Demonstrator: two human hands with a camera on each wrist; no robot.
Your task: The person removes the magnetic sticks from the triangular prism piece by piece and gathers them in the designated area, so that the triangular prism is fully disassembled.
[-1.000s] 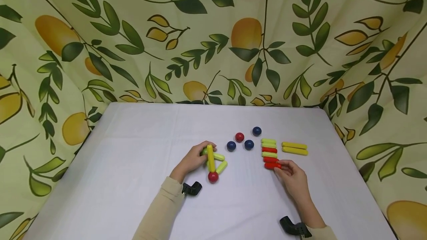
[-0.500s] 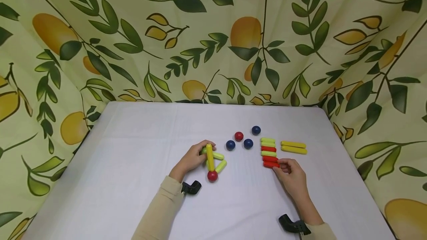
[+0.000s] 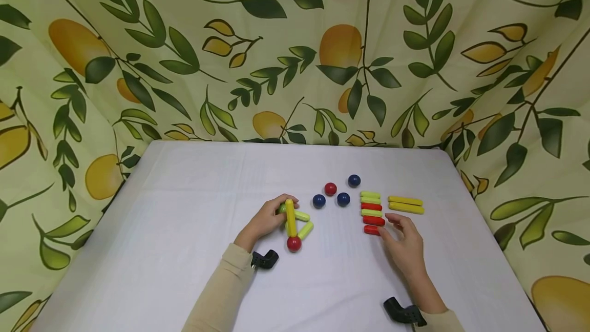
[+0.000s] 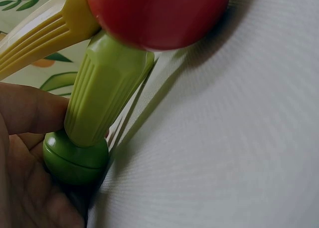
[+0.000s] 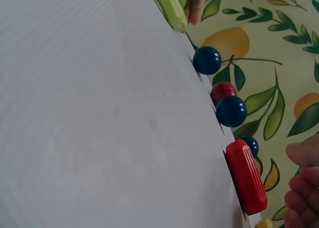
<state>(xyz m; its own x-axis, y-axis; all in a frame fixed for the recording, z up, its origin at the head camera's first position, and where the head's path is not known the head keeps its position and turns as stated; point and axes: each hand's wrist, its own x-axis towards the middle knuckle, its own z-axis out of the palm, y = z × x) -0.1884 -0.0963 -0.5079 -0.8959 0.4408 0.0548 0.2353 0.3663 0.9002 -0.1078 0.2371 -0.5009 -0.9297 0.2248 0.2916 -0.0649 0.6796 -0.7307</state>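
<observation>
My left hand (image 3: 266,222) holds a small ball-and-stick frame at its green ball (image 4: 75,158), the fingers close around the ball and against a light green stick (image 4: 107,91). A yellow stick (image 3: 291,218) rises from the frame's red ball (image 3: 294,243); other light green sticks (image 3: 305,230) form its sides. My right hand (image 3: 405,245) is at the near end of a row of short sticks. Its thumb and fingers are spread apart with nothing between them. The thumb tip overlaps the end of the nearest red stick (image 3: 371,230). Beyond it lies another red stick (image 3: 373,221).
Farther up the row lie light green sticks (image 3: 371,195) and a red stick (image 3: 371,206). Two yellow sticks (image 3: 405,208) sit to the right. Blue balls (image 3: 343,199) and a loose red ball (image 3: 330,189) rest mid-table. A patterned curtain (image 3: 295,65) hangs behind the white table (image 3: 184,183).
My right hand has let go of the nearest red stick, and its fingers have spread away from it. The left hand stays in place on the frame.
</observation>
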